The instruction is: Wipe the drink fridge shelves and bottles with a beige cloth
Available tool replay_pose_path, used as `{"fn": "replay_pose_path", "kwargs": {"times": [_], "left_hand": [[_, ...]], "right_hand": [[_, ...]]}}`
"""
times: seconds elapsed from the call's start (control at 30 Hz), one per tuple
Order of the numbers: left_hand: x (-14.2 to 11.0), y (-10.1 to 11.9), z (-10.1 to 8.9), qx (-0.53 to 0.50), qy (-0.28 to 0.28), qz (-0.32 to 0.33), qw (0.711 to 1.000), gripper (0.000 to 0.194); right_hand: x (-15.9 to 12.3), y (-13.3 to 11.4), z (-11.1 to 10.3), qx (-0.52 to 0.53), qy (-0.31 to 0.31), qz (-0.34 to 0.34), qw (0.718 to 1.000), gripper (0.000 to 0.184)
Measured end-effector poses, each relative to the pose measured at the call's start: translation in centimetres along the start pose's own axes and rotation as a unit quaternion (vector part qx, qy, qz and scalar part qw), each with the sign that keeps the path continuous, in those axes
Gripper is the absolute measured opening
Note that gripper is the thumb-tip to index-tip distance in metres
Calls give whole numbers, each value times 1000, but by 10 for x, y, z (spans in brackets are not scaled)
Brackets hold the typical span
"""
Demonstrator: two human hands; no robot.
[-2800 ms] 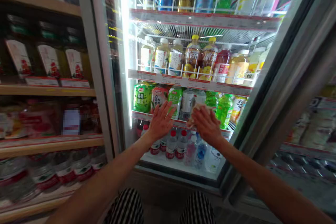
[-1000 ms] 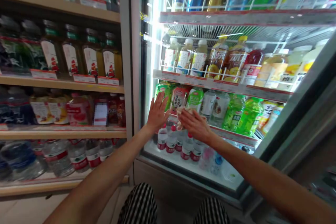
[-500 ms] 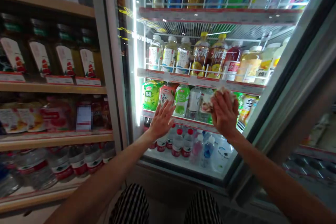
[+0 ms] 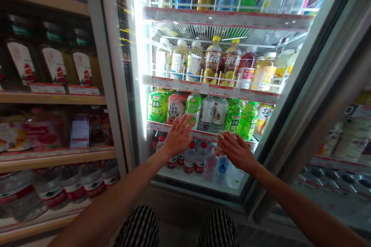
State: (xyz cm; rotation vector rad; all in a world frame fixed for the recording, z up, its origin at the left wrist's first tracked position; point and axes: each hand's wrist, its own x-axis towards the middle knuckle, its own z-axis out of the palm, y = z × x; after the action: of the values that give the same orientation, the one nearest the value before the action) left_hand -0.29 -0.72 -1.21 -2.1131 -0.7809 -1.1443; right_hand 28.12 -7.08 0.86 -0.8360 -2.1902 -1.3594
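My right hand [image 4: 240,154] presses a crumpled, pale cloth [image 4: 225,136] to the glass door of a lit drinks fridge, fingers laid over it. Further left, my left hand [image 4: 177,136] is spread, with its fingers apart and holding nothing; it appears to rest on the same glass. Behind the glass, near the left fingertips, stands a bottle with a green-and-white label [image 4: 193,105]. Green bottles [image 4: 233,117] stand above the right hand, and red-capped water bottles [image 4: 200,158] sit on the bottom level between the hands.
A thick metal door frame [image 4: 292,123] slants along the right side. On the left, wooden shelves [image 4: 52,98] carry dark bottles and large water bottles. My knees in checked cloth [image 4: 218,228] are at the bottom. More bottles [image 4: 333,179] show at the right.
My right hand has moved down and left with the cloth, uncovering the green bottles. My left hand stays spread in about the same place. The view has shifted slightly.
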Motion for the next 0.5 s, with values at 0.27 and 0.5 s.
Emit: {"fn": "replay_pose_path", "kwargs": {"times": [0.27,0.5], "left_hand": [[-12,-25,-5,28,6,-32,999,59],[-38,-72,-22,51,31,-84,995,60]], "right_hand": [[60,-10,12,-1,71,97,993,49],[128,-49,35,29,48,80,995,48]]}}
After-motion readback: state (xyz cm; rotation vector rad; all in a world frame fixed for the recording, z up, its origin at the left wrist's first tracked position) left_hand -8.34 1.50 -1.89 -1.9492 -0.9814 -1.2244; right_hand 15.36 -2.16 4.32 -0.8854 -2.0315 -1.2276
